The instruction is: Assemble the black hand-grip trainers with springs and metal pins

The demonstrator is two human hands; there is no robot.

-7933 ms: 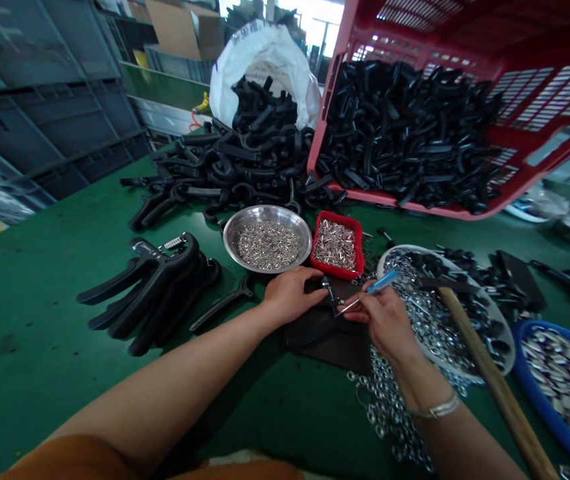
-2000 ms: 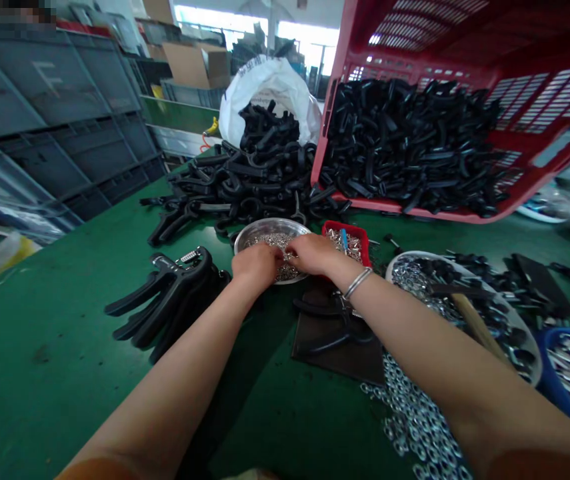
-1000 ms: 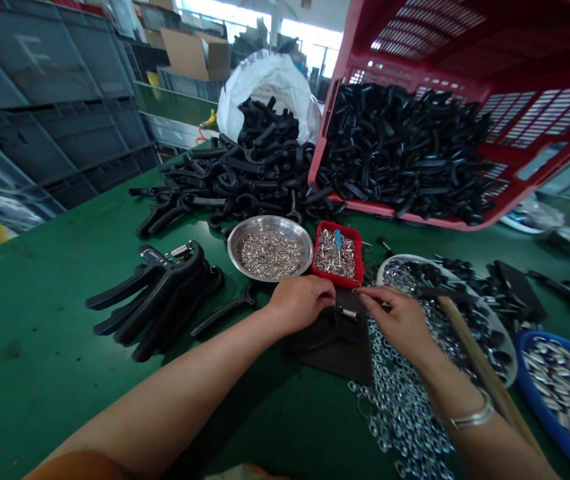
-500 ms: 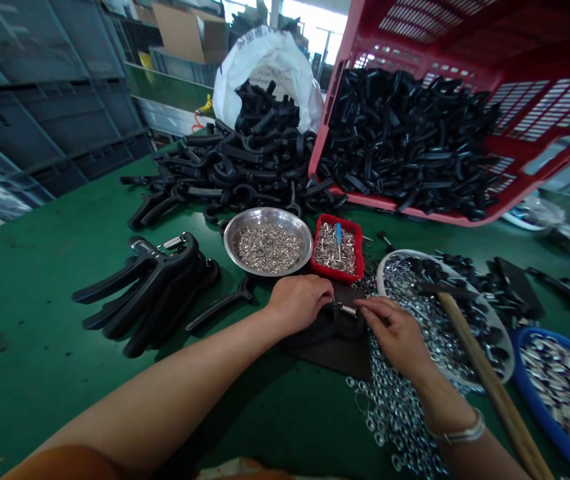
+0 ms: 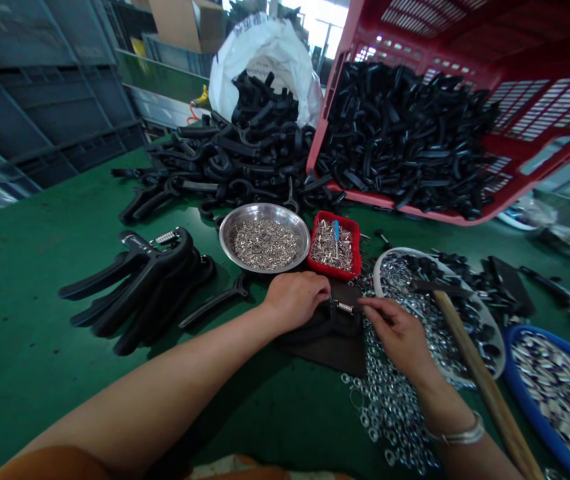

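My left hand (image 5: 295,300) is closed over a black plastic hand-grip part (image 5: 321,321) lying on a dark mat (image 5: 337,348) on the green table. My right hand (image 5: 399,332) pinches the end of a small metal spring (image 5: 345,307) set on that part. A steel bowl of small metal pins (image 5: 263,237) and a red tray of pins (image 5: 333,245), with a blue-handled tool lying in it, sit just beyond my hands. Loose washers (image 5: 389,407) lie scattered under my right wrist.
Assembled black grippers (image 5: 139,287) lie stacked at the left. A heap of black handles (image 5: 245,160) spills from a white bag, and a tipped red crate (image 5: 415,133) holds more. A white dish of washers (image 5: 439,300), a wooden-handled hammer (image 5: 485,390) and a blue bowl (image 5: 555,393) stand at right.
Both hands came back from the steel bowl to the part on the mat. The blue-handled tool now lies in the red tray, and my right hand has closed on the spring.
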